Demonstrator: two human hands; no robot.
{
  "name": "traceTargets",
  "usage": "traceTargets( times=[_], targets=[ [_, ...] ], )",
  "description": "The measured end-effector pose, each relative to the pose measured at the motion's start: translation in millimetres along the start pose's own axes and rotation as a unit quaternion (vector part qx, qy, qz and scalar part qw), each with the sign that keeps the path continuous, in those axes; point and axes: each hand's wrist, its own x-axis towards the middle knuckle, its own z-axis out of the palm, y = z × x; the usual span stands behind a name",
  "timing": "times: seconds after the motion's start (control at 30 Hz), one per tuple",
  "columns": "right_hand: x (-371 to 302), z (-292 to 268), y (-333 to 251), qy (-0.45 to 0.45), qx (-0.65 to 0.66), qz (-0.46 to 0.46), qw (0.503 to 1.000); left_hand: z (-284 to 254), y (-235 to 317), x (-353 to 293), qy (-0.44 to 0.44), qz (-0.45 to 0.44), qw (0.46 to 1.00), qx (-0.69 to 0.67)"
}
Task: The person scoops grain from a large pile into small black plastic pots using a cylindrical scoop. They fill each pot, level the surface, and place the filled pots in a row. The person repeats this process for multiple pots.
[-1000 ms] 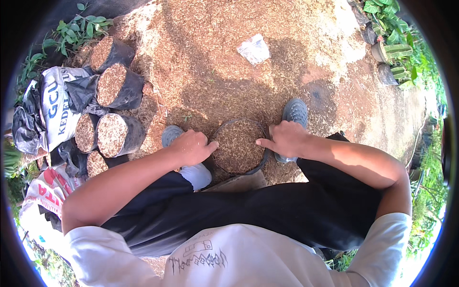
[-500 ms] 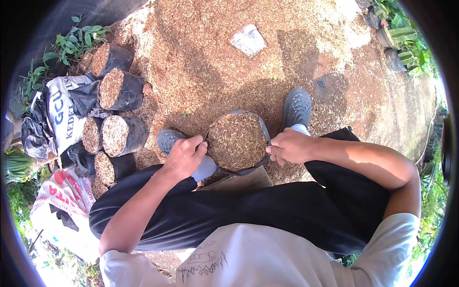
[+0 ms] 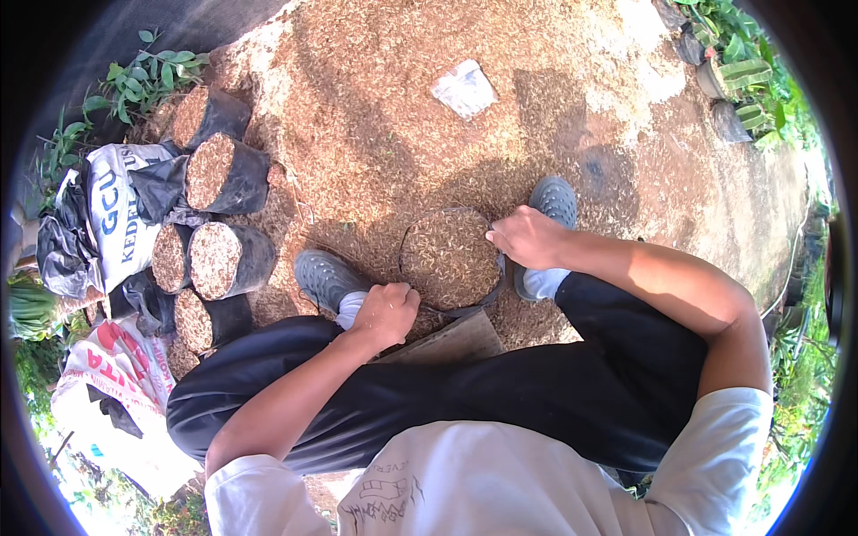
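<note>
Between my feet stands a black plastic planting bag, filled nearly to its rim with a brown, husk-like growing mix (image 3: pixel 450 259). My left hand (image 3: pixel 386 314) is closed at the lower left of the bag's rim (image 3: pixel 483 302), its fingers bent and partly hidden from above. On the opposite side, my right hand (image 3: pixel 529 237) pinches the upper right of that rim between thumb and fingers. Bits of the mix stick to the back of my left hand.
Several filled black planting bags (image 3: pixel 248 259) lie tilted at the left, beside white printed sacks (image 3: pixel 121 205). A wooden board (image 3: pixel 451 344) lies just below the bag. Farther off, a pale plastic packet (image 3: pixel 464 89) rests on husk-strewn ground. Potted plants (image 3: pixel 746 76) line the right edge.
Around the rim, my left hand has shifted from the left side down to the lower left. My right hand has gone from the right side up to the upper right.
</note>
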Motion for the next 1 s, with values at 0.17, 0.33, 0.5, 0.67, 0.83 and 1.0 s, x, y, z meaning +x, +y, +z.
traceTargets(
  times=[0.17,0.33,0.5,0.67,0.83,1.0],
  targets=[
    [-34,-14,-25,0.016,0.200,0.038,0.979,-16,-10,-20,0.054,-0.092,0.991,-0.081],
    [-40,-32,-11,-0.202,0.242,0.133,0.940,-48,9,-4,0.074,-0.172,0.968,-0.166],
    [-30,-48,10,-0.245,0.253,0.242,0.904,-44,30,3,0.017,-0.217,0.970,-0.106],
    [-8,-21,7,-0.093,0.066,0.049,0.992,-27,29,4,0.046,-0.184,0.976,-0.107],
    [-23,-14,-3,-0.006,0.152,-0.011,0.988,-36,21,-7,0.093,-0.212,0.963,-0.136],
    [-41,-22,-24,-0.120,0.239,0.013,0.963,-60,21,-13,0.088,-0.242,0.960,-0.106]
  ],
)
